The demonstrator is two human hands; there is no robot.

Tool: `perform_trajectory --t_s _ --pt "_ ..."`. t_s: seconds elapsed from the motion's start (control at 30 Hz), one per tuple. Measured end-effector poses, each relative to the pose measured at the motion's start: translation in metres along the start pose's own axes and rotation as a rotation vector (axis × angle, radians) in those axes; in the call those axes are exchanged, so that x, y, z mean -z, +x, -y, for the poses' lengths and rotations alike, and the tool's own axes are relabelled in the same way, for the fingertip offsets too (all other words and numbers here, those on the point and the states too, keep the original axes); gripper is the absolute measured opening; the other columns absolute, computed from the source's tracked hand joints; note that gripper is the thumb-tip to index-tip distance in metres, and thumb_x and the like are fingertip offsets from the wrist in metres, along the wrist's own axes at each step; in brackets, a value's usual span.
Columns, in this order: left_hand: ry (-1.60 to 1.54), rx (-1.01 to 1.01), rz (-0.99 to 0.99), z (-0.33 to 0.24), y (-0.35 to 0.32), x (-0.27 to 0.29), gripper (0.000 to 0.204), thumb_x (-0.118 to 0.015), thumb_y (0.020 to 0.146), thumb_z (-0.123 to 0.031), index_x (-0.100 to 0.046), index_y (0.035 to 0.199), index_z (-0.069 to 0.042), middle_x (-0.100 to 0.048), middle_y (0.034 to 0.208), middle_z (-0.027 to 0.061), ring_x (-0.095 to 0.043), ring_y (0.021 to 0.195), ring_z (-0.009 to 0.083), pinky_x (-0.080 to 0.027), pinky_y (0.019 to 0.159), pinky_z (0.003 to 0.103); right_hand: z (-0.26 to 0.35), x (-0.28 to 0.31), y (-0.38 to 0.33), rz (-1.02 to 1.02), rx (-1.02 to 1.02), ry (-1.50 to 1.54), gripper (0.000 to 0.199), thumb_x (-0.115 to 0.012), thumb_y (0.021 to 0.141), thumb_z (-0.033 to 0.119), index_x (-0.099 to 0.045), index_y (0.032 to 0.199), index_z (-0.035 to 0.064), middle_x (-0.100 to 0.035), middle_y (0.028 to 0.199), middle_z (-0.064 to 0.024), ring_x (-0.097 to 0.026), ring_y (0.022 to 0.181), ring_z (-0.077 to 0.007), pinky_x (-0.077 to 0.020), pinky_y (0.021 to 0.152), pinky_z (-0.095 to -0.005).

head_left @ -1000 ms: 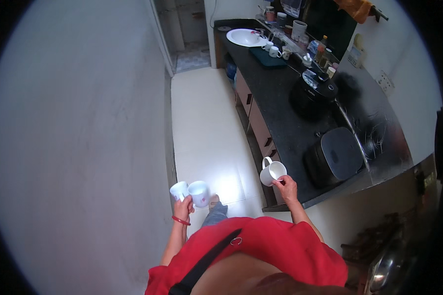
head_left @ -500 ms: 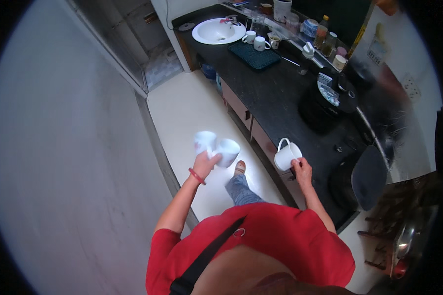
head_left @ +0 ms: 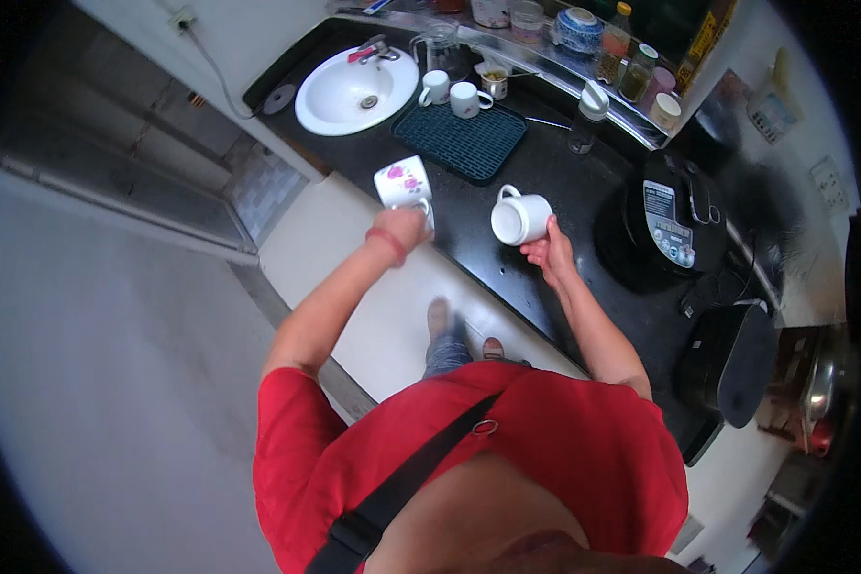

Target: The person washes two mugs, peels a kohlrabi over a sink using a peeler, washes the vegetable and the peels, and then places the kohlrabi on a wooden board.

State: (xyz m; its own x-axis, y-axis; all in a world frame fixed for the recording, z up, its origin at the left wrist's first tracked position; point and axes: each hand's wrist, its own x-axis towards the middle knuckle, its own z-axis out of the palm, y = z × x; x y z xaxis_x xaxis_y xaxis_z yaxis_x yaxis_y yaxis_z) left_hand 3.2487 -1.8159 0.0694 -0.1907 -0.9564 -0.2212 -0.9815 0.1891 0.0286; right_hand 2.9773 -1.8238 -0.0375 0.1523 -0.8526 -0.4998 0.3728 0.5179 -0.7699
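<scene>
My left hand (head_left: 399,226), with a red bracelet at its wrist, is closed on two white mugs. One flowered mug (head_left: 402,180) shows pink blossoms; most of the other is hidden behind my fingers. They hang just off the counter's front edge. Above the counter my right hand (head_left: 551,253) grips a third white mug (head_left: 521,219), tipped so that its base faces me and its handle points away. Beyond both hands lies a dark green ridged mat (head_left: 459,143). Two small white mugs, a left one (head_left: 435,88) and a right one (head_left: 470,99), stand at its far edge.
A white basin (head_left: 340,96) with a tap is set into the black counter (head_left: 493,263) at the far left. A glass pitcher (head_left: 440,50) stands behind the mugs. To the right are a white-lidded jar (head_left: 588,117), a black rice cooker (head_left: 662,220) and a black bin-like container (head_left: 732,364).
I have stepped closer to the sink and the mat. Both hands, still holding their mugs, have moved forward, and the right-hand mug has tipped so its base shows.
</scene>
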Motion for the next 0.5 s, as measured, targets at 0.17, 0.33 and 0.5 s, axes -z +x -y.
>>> perform_trajectory --t_s 0.17,0.33,0.5 --pt "0.502 -0.239 0.161 0.052 0.140 -0.030 0.020 -0.054 0.072 -0.019 -0.062 0.089 -0.012 -0.062 0.091 0.0044 -0.059 0.084 0.0215 -0.047 0.060 0.036 0.001 -0.047 0.099 0.079 -0.072 0.398 0.059 -0.024 0.085 0.052 -0.043 0.107 0.0010 -0.057 0.076 -0.0161 -0.050 0.049 -0.0135 -0.0405 0.041 -0.0210" --pt "0.765 -0.415 0.323 0.051 0.225 -0.011 0.020 -0.054 0.075 -0.017 -0.062 0.092 -0.013 -0.060 0.096 0.0031 -0.059 0.083 0.0206 -0.045 0.054 0.039 -0.004 -0.066 0.207 -0.017 -0.036 0.773 0.059 -0.022 0.085 0.052 -0.038 0.115 0.0034 -0.055 0.088 -0.0172 -0.053 0.058 -0.0190 -0.0389 0.041 -0.0235" --pt "1.002 -0.468 0.508 0.059 0.298 -0.048 0.026 -0.059 0.069 -0.021 -0.062 0.094 -0.016 -0.059 0.091 -0.0004 -0.055 0.077 0.0184 -0.040 0.051 0.039 -0.012 -0.102 0.287 -0.024 0.086 1.045 0.058 -0.024 0.084 0.052 -0.041 0.114 0.0055 -0.056 0.086 -0.0136 -0.057 0.066 -0.0228 -0.0460 0.046 -0.0274"
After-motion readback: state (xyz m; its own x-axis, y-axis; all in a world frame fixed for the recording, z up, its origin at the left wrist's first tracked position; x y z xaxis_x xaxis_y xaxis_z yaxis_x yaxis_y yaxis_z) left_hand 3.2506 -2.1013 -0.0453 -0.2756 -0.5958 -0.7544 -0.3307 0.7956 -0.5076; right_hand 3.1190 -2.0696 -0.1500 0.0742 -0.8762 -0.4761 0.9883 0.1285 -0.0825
